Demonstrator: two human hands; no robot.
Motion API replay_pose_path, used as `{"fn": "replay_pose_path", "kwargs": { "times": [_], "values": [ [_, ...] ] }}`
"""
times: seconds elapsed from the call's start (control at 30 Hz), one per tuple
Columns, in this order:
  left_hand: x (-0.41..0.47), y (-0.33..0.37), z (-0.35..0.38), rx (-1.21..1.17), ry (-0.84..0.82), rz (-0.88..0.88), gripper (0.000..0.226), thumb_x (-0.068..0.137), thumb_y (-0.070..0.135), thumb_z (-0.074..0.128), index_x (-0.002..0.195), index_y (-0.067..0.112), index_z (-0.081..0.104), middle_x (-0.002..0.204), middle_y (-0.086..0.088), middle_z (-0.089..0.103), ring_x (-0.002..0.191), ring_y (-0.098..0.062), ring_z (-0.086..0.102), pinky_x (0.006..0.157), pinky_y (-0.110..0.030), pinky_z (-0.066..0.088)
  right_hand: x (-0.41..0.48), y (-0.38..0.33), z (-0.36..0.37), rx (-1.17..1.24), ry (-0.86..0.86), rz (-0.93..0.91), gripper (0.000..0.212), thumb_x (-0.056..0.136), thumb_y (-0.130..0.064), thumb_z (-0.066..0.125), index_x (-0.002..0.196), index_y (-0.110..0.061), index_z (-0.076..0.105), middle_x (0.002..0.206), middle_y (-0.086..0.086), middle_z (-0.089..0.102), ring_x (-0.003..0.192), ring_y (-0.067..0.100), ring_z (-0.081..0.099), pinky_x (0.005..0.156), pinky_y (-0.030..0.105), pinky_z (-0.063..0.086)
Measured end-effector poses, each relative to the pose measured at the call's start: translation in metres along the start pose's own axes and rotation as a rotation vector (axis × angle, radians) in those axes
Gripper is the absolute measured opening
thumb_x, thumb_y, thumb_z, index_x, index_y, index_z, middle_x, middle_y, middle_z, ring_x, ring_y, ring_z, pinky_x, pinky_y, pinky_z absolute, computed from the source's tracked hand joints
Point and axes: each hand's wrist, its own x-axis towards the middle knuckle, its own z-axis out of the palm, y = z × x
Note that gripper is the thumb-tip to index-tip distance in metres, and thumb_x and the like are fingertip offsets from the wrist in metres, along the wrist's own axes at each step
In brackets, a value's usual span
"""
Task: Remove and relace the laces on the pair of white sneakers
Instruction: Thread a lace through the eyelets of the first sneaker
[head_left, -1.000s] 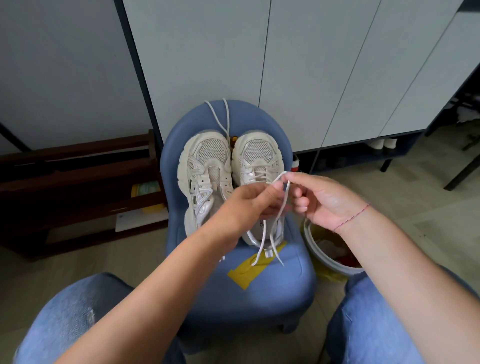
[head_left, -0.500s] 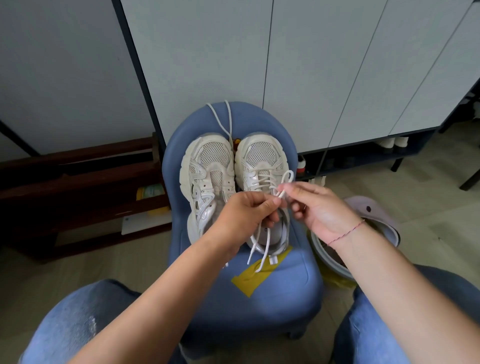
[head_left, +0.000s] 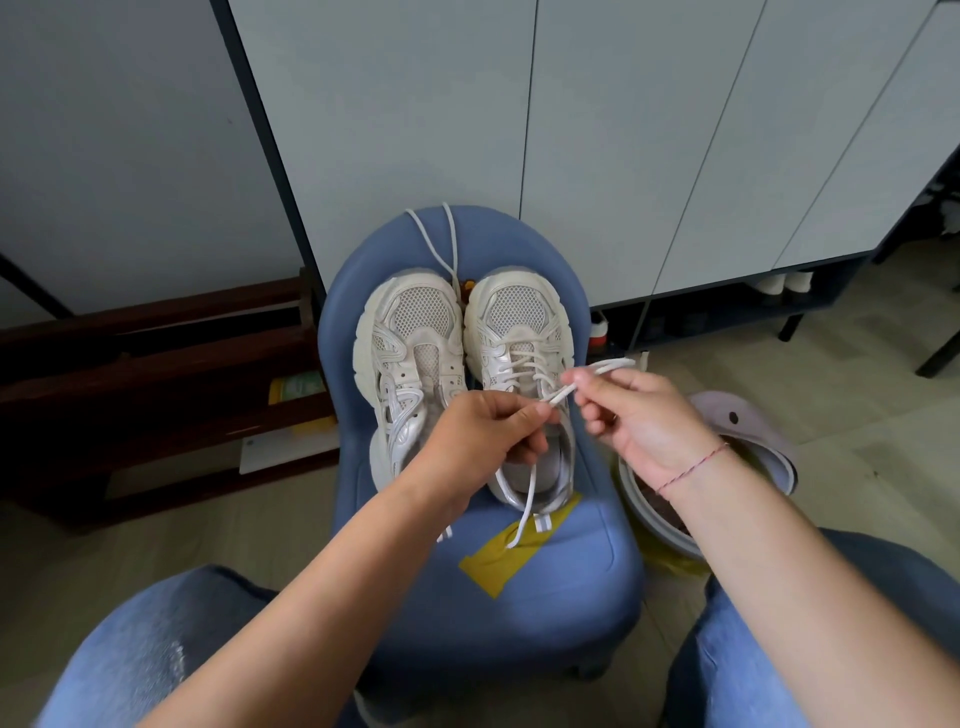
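Two white sneakers stand side by side on a blue stool (head_left: 545, 587), toes pointing away from me. The left sneaker (head_left: 410, 353) has bare eyelets; its loose lace (head_left: 441, 244) lies over the stool's far edge. The right sneaker (head_left: 519, 332) is laced. My left hand (head_left: 483, 431) pinches that shoe's lace (head_left: 527, 499) above the shoe's opening, and one end hangs down onto the stool. My right hand (head_left: 639, 421) pinches a loop of the same lace, which sticks out to the right past my fingers.
Grey cabinet doors (head_left: 623, 130) rise right behind the stool. A dark wooden rack (head_left: 156, 384) stands at the left. A small bin with a pale open lid (head_left: 737, 415) sits on the floor at the right. My knees in blue jeans (head_left: 135, 649) frame the stool.
Both hands have drawn slightly apart. The right hand moved right and pulled the lace loop out sideways. The bin's lid came into view.
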Motion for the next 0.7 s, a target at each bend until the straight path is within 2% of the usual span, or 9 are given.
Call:
{"fn": "replay_pose_path", "kwargs": {
  "times": [0.1, 0.2, 0.27, 0.37, 0.47, 0.57, 0.63, 0.7],
  "values": [
    [-0.001, 0.0, 0.001, -0.032, -0.011, -0.002, 0.016, 0.097, 0.009, 0.06, 0.088, 0.009, 0.073, 0.064, -0.003, 0.068, 0.055, -0.01, 0.061, 0.062, -0.016, 0.054, 0.004, -0.002, -0.006, 0.02, 0.023, -0.019, 0.013, 0.091, -0.006, 0.056, 0.086, -0.004, 0.068, 0.066, 0.004, 0.054, 0.056, 0.008, 0.045, 0.047, 0.014, 0.04],
    [-0.003, 0.001, 0.002, -0.077, 0.002, -0.021, 0.015, 0.094, 0.011, 0.063, 0.083, 0.01, 0.073, 0.063, -0.003, 0.071, 0.052, -0.01, 0.064, 0.058, -0.017, 0.054, -0.001, 0.009, -0.002, -0.132, -0.109, -0.004, 0.01, 0.089, -0.008, 0.06, 0.089, -0.009, 0.07, 0.074, 0.005, 0.059, 0.059, 0.006, 0.048, 0.054, 0.015, 0.042],
    [-0.003, 0.0, 0.004, -0.075, 0.036, -0.025, 0.016, 0.093, 0.015, 0.066, 0.08, 0.009, 0.072, 0.064, -0.003, 0.071, 0.054, -0.01, 0.065, 0.058, -0.018, 0.055, -0.001, 0.012, 0.0, -0.23, -0.111, -0.029, 0.009, 0.088, -0.007, 0.062, 0.087, -0.012, 0.07, 0.074, 0.006, 0.061, 0.058, 0.004, 0.051, 0.055, 0.015, 0.043],
    [0.0, -0.009, 0.011, -0.012, 0.114, -0.008, 0.014, 0.094, 0.021, 0.067, 0.087, 0.012, 0.074, 0.078, -0.006, 0.073, 0.075, -0.015, 0.067, 0.079, -0.033, 0.059, 0.004, 0.01, -0.004, -0.346, 0.038, -0.132, 0.01, 0.09, -0.007, 0.061, 0.083, -0.01, 0.068, 0.067, 0.003, 0.062, 0.052, 0.002, 0.053, 0.05, 0.013, 0.043],
    [-0.001, -0.015, 0.022, 0.033, 0.169, 0.0, 0.014, 0.097, 0.022, 0.063, 0.088, 0.025, 0.072, 0.087, -0.003, 0.072, 0.092, -0.017, 0.068, 0.097, -0.043, 0.055, 0.011, 0.009, -0.01, -0.384, 0.14, -0.179, 0.012, 0.092, -0.006, 0.058, 0.083, -0.009, 0.066, 0.067, 0.004, 0.063, 0.049, 0.0, 0.054, 0.048, 0.012, 0.044],
    [0.001, -0.019, 0.029, -0.042, 0.218, -0.025, 0.019, 0.099, 0.014, 0.058, 0.093, 0.028, 0.069, 0.099, -0.003, 0.074, 0.104, -0.017, 0.069, 0.101, -0.04, 0.052, 0.013, 0.015, -0.011, -0.463, 0.15, -0.189, 0.008, 0.091, -0.007, 0.06, 0.089, -0.006, 0.067, 0.067, 0.003, 0.064, 0.049, -0.002, 0.055, 0.049, 0.011, 0.044],
    [0.001, -0.02, 0.031, -0.143, 0.191, -0.061, 0.019, 0.1, 0.009, 0.055, 0.104, 0.02, 0.071, 0.102, -0.006, 0.075, 0.102, -0.015, 0.071, 0.101, -0.037, 0.053, 0.013, 0.017, -0.01, -0.51, 0.155, -0.218, 0.009, 0.09, -0.005, 0.06, 0.087, -0.011, 0.067, 0.067, 0.002, 0.064, 0.05, -0.001, 0.055, 0.05, 0.011, 0.044],
    [0.001, -0.019, 0.031, -0.244, 0.152, -0.086, 0.023, 0.101, 0.006, 0.052, 0.102, 0.016, 0.072, 0.096, -0.005, 0.076, 0.097, -0.013, 0.072, 0.098, -0.031, 0.055, 0.013, 0.018, -0.01, -0.55, 0.163, -0.252, 0.013, 0.089, -0.005, 0.061, 0.082, -0.015, 0.066, 0.067, 0.001, 0.064, 0.055, 0.004, 0.056, 0.051, 0.011, 0.045]
  ]
}}
